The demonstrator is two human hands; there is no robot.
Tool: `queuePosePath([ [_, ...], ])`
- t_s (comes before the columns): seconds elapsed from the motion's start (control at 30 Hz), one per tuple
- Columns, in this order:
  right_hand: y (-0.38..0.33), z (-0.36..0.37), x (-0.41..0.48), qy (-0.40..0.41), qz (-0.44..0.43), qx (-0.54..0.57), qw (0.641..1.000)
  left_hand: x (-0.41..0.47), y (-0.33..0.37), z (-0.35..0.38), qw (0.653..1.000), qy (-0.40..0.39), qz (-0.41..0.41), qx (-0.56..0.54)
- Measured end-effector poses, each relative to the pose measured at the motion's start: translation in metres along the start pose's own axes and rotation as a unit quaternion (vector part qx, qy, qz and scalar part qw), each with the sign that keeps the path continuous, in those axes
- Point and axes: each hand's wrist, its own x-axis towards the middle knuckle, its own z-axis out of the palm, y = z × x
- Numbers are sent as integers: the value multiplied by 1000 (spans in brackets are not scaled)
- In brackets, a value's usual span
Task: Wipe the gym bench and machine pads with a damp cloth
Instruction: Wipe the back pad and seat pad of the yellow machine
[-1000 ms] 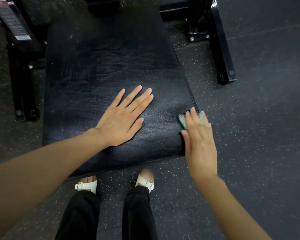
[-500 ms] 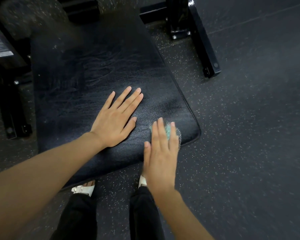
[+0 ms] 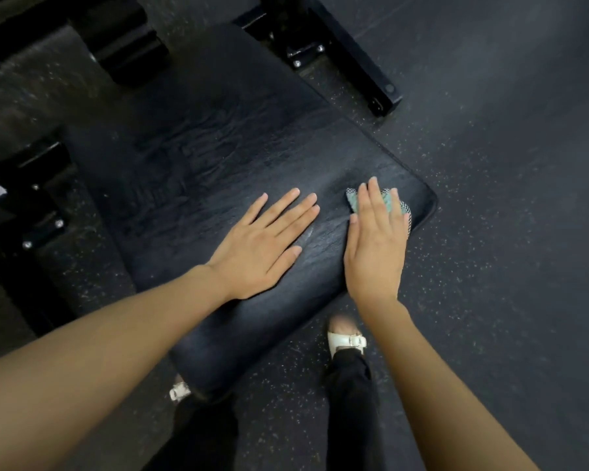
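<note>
Right hand (image 3: 376,246) flat, fingers straight, pressing cloth (image 3: 385,203), mostly hidden; left hand (image 3: 259,248) flat on bench pad (image 3: 201,158).

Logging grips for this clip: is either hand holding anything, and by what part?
Nothing is gripped. The right hand presses flat on the cloth, covering its middle; the left hand lies flat on the bench.

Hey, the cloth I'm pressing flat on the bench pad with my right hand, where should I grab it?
Probably the teal corner of the cloth that pokes out past the index finger of your right hand. The cloth lies flat on the bench pad, mostly covered, so pinch that free corner from above, coming from the left.
</note>
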Motion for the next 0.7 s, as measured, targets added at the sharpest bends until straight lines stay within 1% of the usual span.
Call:
queuePosePath([
  [0.13,-29,15,-33,35,53,-7,998,-20,-12,0,998,-1,65,10],
  [0.23,-50,25,-59,42,69,-23,996,-35,-18,2,996,-3,88,18],
  [0.37,-73,34,-91,18,73,-78,994,-45,-21,4,995,-4,101,24],
  [0.47,-89,40,-112,-6,79,-96,992,-51,-22,4,995,-4,101,28],
  [0.6,-111,48,-140,-23,52,-105,993,-65,-22,4,995,-1,94,22],
  [0.7,-109,43,-151,-15,-15,-80,997,-77,-25,4,996,-2,84,23],
])
